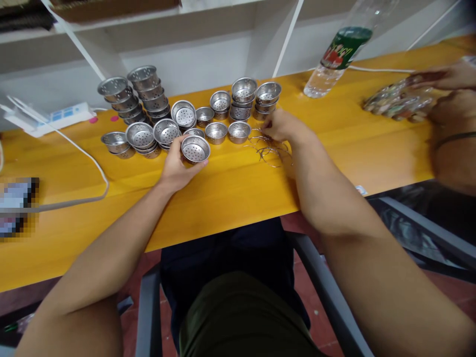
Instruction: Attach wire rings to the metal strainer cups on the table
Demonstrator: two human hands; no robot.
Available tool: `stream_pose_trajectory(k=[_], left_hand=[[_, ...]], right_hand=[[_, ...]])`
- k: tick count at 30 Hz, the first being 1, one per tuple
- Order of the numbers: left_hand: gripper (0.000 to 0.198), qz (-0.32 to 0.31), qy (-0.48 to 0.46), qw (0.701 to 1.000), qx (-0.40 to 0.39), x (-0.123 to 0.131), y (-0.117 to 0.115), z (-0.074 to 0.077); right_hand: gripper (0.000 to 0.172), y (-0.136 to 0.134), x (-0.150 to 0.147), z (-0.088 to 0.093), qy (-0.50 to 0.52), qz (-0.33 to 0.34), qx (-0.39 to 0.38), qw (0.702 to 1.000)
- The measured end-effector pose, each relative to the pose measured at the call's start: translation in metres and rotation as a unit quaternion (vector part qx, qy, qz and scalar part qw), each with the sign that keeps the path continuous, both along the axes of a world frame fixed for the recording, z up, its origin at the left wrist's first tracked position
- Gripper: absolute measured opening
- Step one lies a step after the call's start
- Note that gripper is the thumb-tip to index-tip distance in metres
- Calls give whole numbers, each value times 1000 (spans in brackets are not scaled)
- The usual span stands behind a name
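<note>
My left hand (177, 166) is closed around a small perforated metal strainer cup (195, 149), holding it tilted just above the yellow table (230, 193). My right hand (284, 126) reaches into a loose pile of thin wire handles (270, 148), fingers pinched together on the wires. Several more strainer cups (238, 131) sit in a row just beyond both hands, and stacks of them (148, 91) stand at the back left.
A white power strip (55, 116) with a cable lies at the left. A plastic water bottle (340, 54) leans at the back right. Another person's hands (446, 99) hold a shiny bag at the far right. White shelving stands behind the table.
</note>
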State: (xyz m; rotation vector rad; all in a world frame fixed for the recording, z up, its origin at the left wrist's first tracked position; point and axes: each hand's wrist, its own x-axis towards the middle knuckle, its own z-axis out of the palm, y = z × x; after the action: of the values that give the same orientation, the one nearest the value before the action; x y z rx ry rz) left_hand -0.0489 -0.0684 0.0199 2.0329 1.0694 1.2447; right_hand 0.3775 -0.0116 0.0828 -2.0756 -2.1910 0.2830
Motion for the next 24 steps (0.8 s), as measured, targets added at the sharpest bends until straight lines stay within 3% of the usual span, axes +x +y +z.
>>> stream_pose_trajectory(k=[6, 12, 15, 18, 22, 24], left_hand=[[96, -2, -10, 1000, 0, 1, 0, -2], [94, 2, -8, 1000, -7, 2, -4, 1], [94, -4, -7, 1000, -9, 2, -3, 2], [94, -9, -5, 1000, -13, 3, -2, 0], [92, -7, -4, 1000, 4, 3, -3, -1], [92, -7, 0, 1000, 7, 2, -3, -1]], right_hand=[[24, -16, -7, 19, -12, -53, -34, 998], [14, -15, -12, 16, 47, -61, -44, 996], [6, -13, -17, 14, 8, -69, -37, 997], [10, -13, -21, 13, -39, -77, -31, 996], [2, -19, -22, 21, -55, -75, -40, 995], [17, -25, -20, 28, -25, -74, -48, 996]])
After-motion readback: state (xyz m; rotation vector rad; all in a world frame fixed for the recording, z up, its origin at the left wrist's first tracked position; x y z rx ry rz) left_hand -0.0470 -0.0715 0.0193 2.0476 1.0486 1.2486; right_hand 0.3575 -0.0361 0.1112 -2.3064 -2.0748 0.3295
